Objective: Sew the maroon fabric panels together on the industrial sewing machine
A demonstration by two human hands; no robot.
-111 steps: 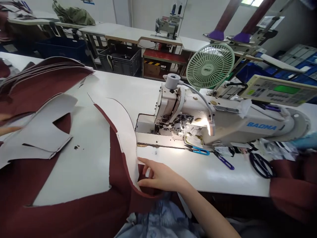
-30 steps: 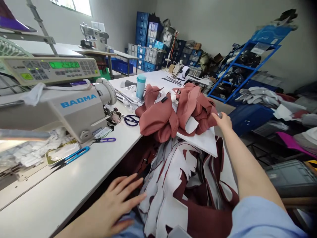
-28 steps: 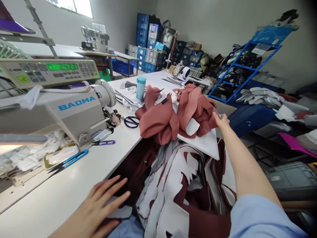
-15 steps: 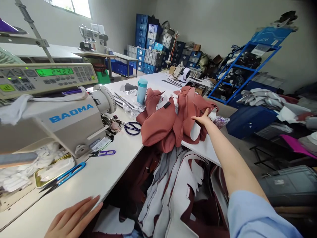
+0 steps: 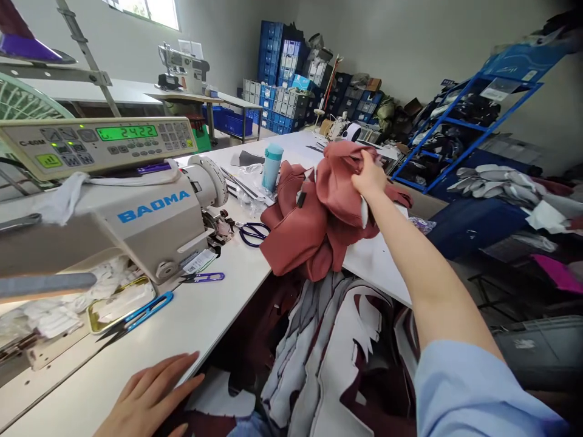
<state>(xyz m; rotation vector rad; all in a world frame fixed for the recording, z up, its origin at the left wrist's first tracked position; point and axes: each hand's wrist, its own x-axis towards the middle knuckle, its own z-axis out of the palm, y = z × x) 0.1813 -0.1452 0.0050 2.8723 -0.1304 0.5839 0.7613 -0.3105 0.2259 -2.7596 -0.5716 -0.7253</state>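
Note:
My right hand (image 5: 370,177) reaches out over the table and grips the top of a heap of brick-red fabric pieces (image 5: 314,218), lifting one piece. My left hand (image 5: 148,397) lies flat with fingers spread on the white table (image 5: 191,321) at its front edge. Below the table hang several cut dark-red and grey pieces (image 5: 328,358), over my lap.
A BAOMA sewing machine (image 5: 136,224) with its control panel (image 5: 100,142) stands at the left. Blue thread snips (image 5: 136,314), purple snips (image 5: 203,278), black scissors (image 5: 252,232) and a teal cup (image 5: 272,167) lie on the table. Blue crates (image 5: 291,79) and a blue rack (image 5: 473,121) stand behind.
My right hand moved from the heap's right edge to its top and closed on a red piece, raising it. My left hand slid back from the lap pieces onto the table's edge.

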